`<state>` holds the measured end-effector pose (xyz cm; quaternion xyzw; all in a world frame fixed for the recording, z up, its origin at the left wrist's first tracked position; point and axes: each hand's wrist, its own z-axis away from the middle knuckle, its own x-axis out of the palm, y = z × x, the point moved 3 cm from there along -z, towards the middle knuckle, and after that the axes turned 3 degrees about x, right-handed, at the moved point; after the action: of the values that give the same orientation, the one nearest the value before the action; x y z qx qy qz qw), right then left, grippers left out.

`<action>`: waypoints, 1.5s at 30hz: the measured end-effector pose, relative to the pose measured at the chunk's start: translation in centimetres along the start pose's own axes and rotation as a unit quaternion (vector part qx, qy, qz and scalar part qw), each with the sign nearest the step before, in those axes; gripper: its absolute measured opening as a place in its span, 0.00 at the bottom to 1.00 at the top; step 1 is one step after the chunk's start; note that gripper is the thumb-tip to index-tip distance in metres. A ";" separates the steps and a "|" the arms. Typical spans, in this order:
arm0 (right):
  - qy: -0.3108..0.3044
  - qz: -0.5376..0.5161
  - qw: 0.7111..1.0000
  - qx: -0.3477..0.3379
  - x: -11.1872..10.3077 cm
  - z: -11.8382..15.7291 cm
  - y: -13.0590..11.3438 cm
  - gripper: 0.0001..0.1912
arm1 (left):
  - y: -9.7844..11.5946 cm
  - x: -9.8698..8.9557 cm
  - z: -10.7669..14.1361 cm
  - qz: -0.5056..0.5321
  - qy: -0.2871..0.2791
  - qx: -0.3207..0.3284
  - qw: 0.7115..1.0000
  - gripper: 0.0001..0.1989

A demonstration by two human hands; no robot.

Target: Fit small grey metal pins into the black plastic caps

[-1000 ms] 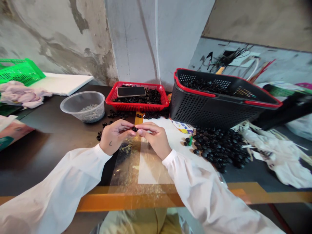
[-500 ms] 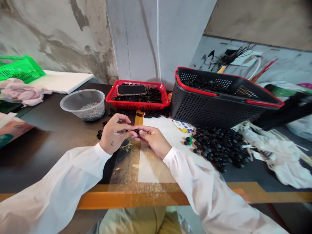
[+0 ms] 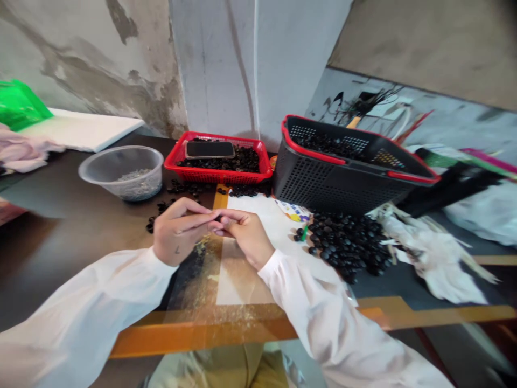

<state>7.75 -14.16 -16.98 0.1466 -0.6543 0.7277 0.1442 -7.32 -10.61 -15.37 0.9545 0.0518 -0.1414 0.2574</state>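
Observation:
Above the table's front part, my left hand (image 3: 180,229) and my right hand (image 3: 247,233) meet at the fingertips. Pinched between them is a small black button (image 3: 218,218), mostly covered by the fingers. Both hands are closed. A white sheet (image 3: 238,275) lies below and beside my right hand. To the right spreads a pile of shiny black buttons (image 3: 347,242), with a small green-handled tool (image 3: 304,233) at its left edge. More loose black buttons (image 3: 161,207) lie behind my left hand.
A clear plastic bowl (image 3: 121,167) with small metal pieces stands at the back left. Behind my hands, a red basket (image 3: 218,176) holds black buttons and a phone (image 3: 210,149). A tall black basket (image 3: 323,178) stands right of it. White cloth (image 3: 440,264) lies far right.
My left hand's raised fingers have folded down toward the right hand's fingertips. The whole view has shifted slightly, so things appear farther left.

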 end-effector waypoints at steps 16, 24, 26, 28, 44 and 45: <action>0.034 0.185 0.975 -0.120 -0.9 0.4 -2.7 0.09 | -1.6 0.4 -1.1 0.052 -0.099 -0.014 0.994 0.22; -0.046 0.277 0.948 -0.148 -1.1 0.1 -2.8 0.12 | -2.7 0.0 -1.1 0.083 -0.113 -0.033 0.990 0.21; -0.002 0.336 0.926 -0.174 -1.8 0.5 -3.8 0.11 | -3.6 -0.3 -1.1 0.076 -0.113 -0.051 0.989 0.22; 0.053 0.408 0.887 -0.212 -3.1 1.3 -5.4 0.13 | -4.3 -0.4 -1.1 0.072 -0.105 -0.064 0.990 0.21; 0.223 0.819 0.524 -0.070 -12.4 6.7 -9.8 0.18 | -1.8 3.7 1.5 -0.021 -0.343 0.059 0.937 0.14; 0.207 0.828 0.517 -0.063 -11.3 5.4 -9.5 0.17 | -1.7 3.8 1.6 -0.023 -0.337 0.058 0.939 0.14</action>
<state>22.02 -18.76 -12.36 -0.6262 -0.4753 0.4848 -0.3833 -4.33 -9.82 -18.61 0.8629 -0.0247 -0.4633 0.2005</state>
